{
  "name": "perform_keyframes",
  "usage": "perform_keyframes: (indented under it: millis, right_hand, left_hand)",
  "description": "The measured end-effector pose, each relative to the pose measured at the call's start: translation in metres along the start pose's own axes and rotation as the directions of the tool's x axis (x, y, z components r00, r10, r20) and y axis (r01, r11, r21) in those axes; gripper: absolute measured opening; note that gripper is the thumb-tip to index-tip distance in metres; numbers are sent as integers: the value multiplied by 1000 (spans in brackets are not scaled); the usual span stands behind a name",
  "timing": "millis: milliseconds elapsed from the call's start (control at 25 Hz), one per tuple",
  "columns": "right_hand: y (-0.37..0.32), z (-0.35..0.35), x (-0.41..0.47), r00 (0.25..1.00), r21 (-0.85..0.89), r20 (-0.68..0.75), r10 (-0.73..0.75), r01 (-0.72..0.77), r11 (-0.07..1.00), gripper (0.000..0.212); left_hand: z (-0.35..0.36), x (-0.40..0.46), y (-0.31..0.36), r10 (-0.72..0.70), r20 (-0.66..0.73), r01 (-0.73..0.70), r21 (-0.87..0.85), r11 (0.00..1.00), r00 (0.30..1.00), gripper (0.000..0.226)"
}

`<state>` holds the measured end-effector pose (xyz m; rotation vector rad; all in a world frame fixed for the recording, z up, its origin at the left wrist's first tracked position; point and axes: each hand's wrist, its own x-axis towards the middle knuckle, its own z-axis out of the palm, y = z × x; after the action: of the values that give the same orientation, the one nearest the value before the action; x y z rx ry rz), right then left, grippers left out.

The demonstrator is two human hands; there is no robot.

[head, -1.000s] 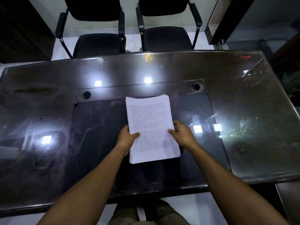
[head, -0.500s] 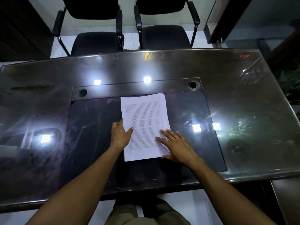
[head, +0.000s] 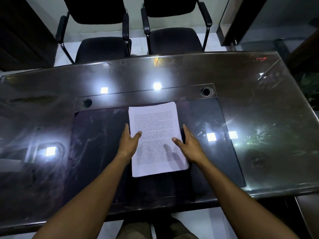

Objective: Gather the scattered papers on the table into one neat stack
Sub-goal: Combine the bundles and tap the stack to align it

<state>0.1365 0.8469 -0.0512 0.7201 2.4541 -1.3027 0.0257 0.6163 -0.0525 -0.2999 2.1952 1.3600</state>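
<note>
The papers (head: 156,138) are lying in one pile in the middle of the frame, on the dark mat (head: 96,144) that is set into the shiny table (head: 259,109). I am seeing no loose sheets anywhere else on the table, so I think the gathering part is done and only the tidying is left

The left hand (head: 128,143) is sitting against the left side of the pile, and the right hand (head: 189,144) is sitting against the right side. Both hands are flat and straight, with the fingers pointing up the frame and not curling round anything. Each thumb is reaching in over the top sheet. I think the hands are placed like two walls so they can squeeze the pile from both sides and make the edges line up. The thumbs are probably staying on top to stop the sheets from popping up

The pile is leaning a little, with its top end tipped toward the left of the frame. Down at the lower right corner, some sheets are sticking out a bit, so the stack is not quite neat yet. A gentle push from the right hand there looks like what it needs

Two black chairs (head: 174,40) are standing past the far edge of the table, at the top of the frame
</note>
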Motion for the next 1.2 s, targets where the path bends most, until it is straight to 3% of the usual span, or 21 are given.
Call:
perform_keyframes:
  millis: [200, 280, 320, 440, 520, 640, 880, 1000, 1200]
  right_hand:
    - [-16, 13, 4, 999, 66, -4, -32, 32, 997, 68]
    - [-25, 8, 13, 999, -4, -31, -14, 14, 1000, 73]
    - [-29, 5, 20, 997, -79, -70, -24, 18, 997, 75]
    - [-42, 4, 43, 975, -342, -120, -186, 135, 930, 70]
    - [-51, 6, 61, 956, -498, -44, -290, 231, 836, 63]
    - [-60, 18, 76, 933, -630, 50, -357, 306, 713, 58]
    - [-46, 41, 101, 922, -690, 146, -359, 355, 631, 64]
    - [-31, 47, 105, 929, -720, 121, -350, 325, 613, 71]
    - [-21, 38, 119, 957, -692, -38, -287, 182, 699, 72]
  left_hand:
    - [11, -3, 0, 18, 31, -16, -53, 998, 999, 82]
    - [7, 0, 5, 60, -25, -56, 117, 992, 998, 86]
    - [5, 2, 9, 150, -48, -133, 257, 957, 988, 85]
    - [9, 18, 24, 443, 137, -426, 616, 663, 886, 82]
    - [18, 32, 31, 433, 309, -503, 730, 463, 847, 81]
    - [26, 46, 21, 362, 435, -544, 785, 297, 825, 75]
    - [32, 57, -10, 387, 424, -536, 807, 250, 819, 71]
    - [34, 58, -15, 427, 404, -530, 814, 236, 809, 71]
    - [34, 57, -14, 396, 411, -527, 813, 248, 821, 72]
